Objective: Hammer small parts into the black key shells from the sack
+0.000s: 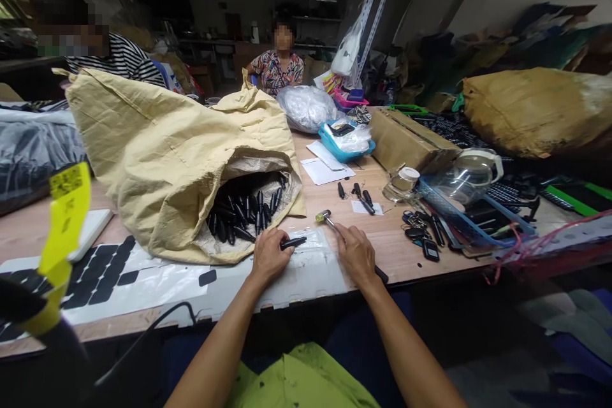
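My left hand (270, 259) is closed on a slim black pointed part (293, 243), held low over a clear plastic sheet (308, 268) at the table's front edge. My right hand (356, 254) grips a small hammer (324, 216); its yellowish head points up and left, and the dark handle end shows behind my wrist. Just beyond my left hand lies a large cream cloth sack (186, 146), its mouth open toward me. Inside it are many similar black parts (243, 210). Several more black pieces (366, 199) lie on the table beyond my right hand.
Keys (415, 226) and a blue basket (473, 210) with a clear jug (471, 172) stand right. Behind are a glass jar (401, 183), a cardboard box (406, 140) and a teal tray (344, 150). Black square stickers (102, 271) lie left. Two people sit across the table.
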The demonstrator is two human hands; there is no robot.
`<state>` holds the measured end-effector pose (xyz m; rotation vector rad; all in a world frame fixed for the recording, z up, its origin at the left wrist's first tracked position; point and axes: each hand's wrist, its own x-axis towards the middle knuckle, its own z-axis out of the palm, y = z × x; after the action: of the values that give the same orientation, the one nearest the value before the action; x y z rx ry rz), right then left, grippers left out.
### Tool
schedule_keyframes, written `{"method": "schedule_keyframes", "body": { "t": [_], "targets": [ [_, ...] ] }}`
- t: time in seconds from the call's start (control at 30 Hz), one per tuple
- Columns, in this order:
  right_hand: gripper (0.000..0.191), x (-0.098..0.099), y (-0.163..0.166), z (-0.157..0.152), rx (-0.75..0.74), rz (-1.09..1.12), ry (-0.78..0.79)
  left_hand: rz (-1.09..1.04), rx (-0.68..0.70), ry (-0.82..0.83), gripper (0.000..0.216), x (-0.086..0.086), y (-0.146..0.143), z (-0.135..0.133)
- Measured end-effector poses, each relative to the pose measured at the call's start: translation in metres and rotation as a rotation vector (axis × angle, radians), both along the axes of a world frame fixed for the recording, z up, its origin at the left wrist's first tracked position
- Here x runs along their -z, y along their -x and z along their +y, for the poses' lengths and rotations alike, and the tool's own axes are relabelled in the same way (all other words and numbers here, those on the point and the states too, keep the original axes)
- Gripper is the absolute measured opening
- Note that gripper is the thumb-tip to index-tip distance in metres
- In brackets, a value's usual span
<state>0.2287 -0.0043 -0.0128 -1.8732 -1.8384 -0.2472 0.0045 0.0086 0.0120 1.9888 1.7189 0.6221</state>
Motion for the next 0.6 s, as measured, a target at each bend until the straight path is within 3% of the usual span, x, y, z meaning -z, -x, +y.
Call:
{"method": "schedule_keyframes", "body": {
  "t": [0.17, 0.27, 0.3, 0.37, 0.43, 0.5, 0.53, 0.6],
  "targets": [
    [0.033, 0.009, 0.0, 0.004, 0.012, -0.113, -0.036, 0.03, 0.024, -0.033, 0.006, -0.001, 0.003, 0.0],
    [0.032, 0.01, 0.003, 0.002, 0.012, -0.126, -0.039, -0.038, 0.037, -0.141, 0.007, -0.001, -0.002, -0.023],
    [0.032, 0.01, 0.003, 0.002, 0.011, -0.128, -0.036, -0.077, 0.087, -0.188, 0.011, 0.001, -0.006, -0.036],
    [0.032, 0.009, 0.004, 0.002, 0.012, -0.132, -0.028, -0.152, 0.351, -0.23, 0.018, 0.009, -0.014, -0.066],
    [0.032, 0.007, 0.004, 0.002, 0.018, -0.135, -0.019, -0.181, 0.707, -0.145, 0.022, 0.025, -0.022, -0.094],
    [0.032, 0.006, 0.005, 0.001, 0.026, -0.134, -0.009, -0.162, 0.887, 0.072, 0.026, 0.047, -0.025, -0.111],
    [0.032, 0.006, 0.005, 0.001, 0.03, -0.133, -0.005, -0.149, 0.861, 0.207, 0.029, 0.06, -0.025, -0.114],
    [0.031, 0.005, 0.006, 0.001, 0.038, -0.132, 0.001, -0.167, 0.677, 0.434, 0.032, 0.085, -0.021, -0.112]
  ]
}}
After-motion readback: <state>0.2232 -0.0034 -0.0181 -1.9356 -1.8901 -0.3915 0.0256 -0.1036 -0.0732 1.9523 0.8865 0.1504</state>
